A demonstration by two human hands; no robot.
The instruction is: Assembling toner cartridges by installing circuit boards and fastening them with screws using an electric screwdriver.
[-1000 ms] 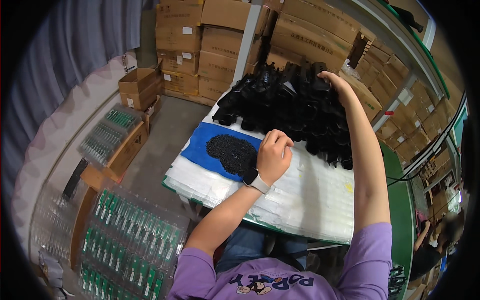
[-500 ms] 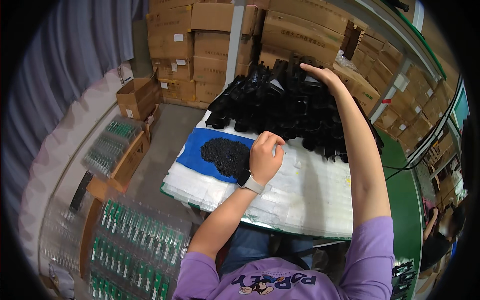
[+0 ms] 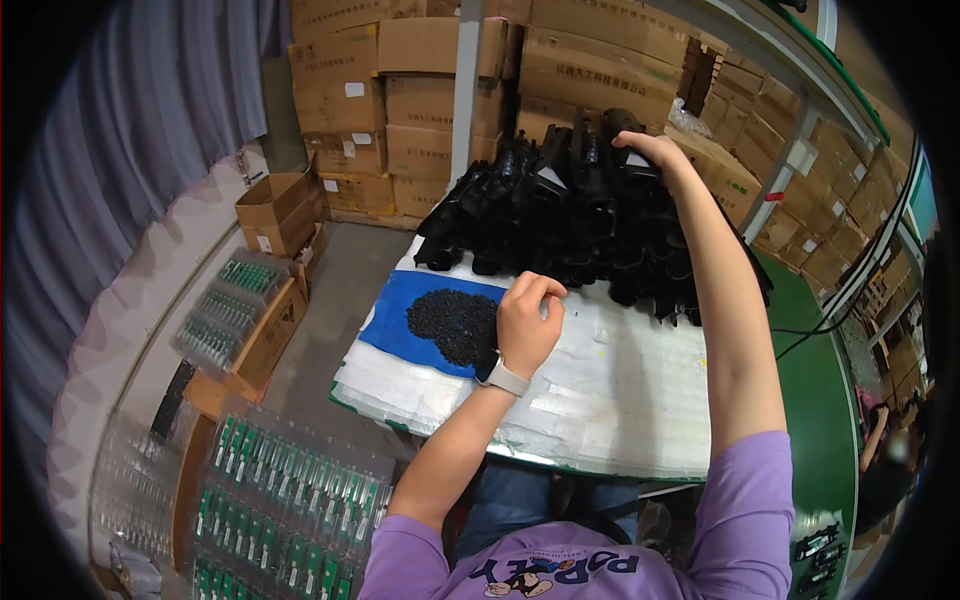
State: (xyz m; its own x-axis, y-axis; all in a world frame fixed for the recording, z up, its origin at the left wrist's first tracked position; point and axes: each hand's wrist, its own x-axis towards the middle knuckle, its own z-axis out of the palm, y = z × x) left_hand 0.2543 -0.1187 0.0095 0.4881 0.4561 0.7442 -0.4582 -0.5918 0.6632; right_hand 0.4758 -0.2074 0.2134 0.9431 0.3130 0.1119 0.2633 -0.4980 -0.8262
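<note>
At the far side of the table, my right hand (image 3: 657, 155) reaches into a heap of black molded plastic parts (image 3: 540, 215). Its fingers bend over the top of one black plastic part (image 3: 625, 124) standing at the back of the heap; the fingertips are partly hidden. My left hand (image 3: 528, 325), with a watch on the wrist, is held over the right edge of a blue mat (image 3: 385, 335). Its fingers are curled together, and whatever they may hold is hidden. Beside it, a pile of small black pieces (image 3: 450, 320) lies on the mat.
White sheeting (image 3: 620, 400) covers the table. Stacked cardboard boxes (image 3: 440, 100) stand behind it, near a metal post (image 3: 467, 90). Clear trays of green circuit boards (image 3: 290, 490) lie at lower left. Another person (image 3: 890, 470) is at the far right.
My right hand has shifted slightly right and closed over a black plastic part, which now stands higher at the back. My left hand stays curled near the mat; the view has tilted slightly.
</note>
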